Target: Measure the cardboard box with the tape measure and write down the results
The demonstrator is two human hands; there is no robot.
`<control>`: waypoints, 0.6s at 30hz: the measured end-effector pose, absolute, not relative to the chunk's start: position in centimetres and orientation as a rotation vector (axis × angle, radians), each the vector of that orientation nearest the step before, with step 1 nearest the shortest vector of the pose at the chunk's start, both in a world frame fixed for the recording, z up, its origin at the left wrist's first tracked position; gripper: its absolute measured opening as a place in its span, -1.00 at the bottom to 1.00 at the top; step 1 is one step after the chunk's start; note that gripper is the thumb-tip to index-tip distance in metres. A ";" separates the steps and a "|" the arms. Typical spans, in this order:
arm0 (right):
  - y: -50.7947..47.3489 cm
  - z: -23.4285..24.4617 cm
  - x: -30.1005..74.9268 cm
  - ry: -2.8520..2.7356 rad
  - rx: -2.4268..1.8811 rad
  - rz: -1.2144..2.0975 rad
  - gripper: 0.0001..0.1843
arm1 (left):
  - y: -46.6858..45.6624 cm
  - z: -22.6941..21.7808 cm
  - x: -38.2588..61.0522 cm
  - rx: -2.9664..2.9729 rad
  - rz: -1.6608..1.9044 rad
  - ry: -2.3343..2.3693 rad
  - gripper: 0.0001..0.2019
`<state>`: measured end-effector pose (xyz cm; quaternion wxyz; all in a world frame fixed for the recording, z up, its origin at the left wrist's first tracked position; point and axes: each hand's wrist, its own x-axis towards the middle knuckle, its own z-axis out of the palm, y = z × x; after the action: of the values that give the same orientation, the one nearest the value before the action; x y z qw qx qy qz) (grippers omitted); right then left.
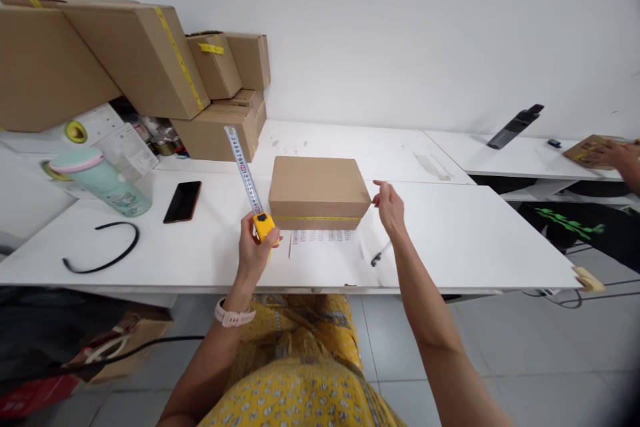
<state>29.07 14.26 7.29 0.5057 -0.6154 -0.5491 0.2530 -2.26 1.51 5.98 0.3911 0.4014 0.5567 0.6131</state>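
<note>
My left hand (256, 247) grips a yellow tape measure (264, 227) at the left front corner of a closed cardboard box (320, 180). Its silver blade (243, 170) sticks out away from me, tilted slightly left, beside the box's left side. At the box's right side is my right hand (390, 205), with the index finger stretched out and the other fingers loosely curled. Nothing shows in it; whether a fingertip touches the box I cannot tell. A printed sheet (325, 245) lies partly under the box. By my right wrist is a pen (380, 255).
Stacked cardboard boxes (145, 60) fill the back left of the white table (465, 233). A mint tumbler (103, 180), a phone (183, 202) and a black headband (131, 250) lie at left. On the right are a dark bottle (515, 127) and another person's hand (617, 155) on a small box (585, 150).
</note>
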 end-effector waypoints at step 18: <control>22.0 13.4 25.4 -1.877 -1.284 0.065 -0.69 | 6.1 13.2 -1.7 1.226 1.535 0.992 -0.41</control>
<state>25.40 21.99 13.44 0.4198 -0.5122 -0.7488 0.0261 -1.73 6.13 13.17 0.4533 0.4964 0.4017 0.6218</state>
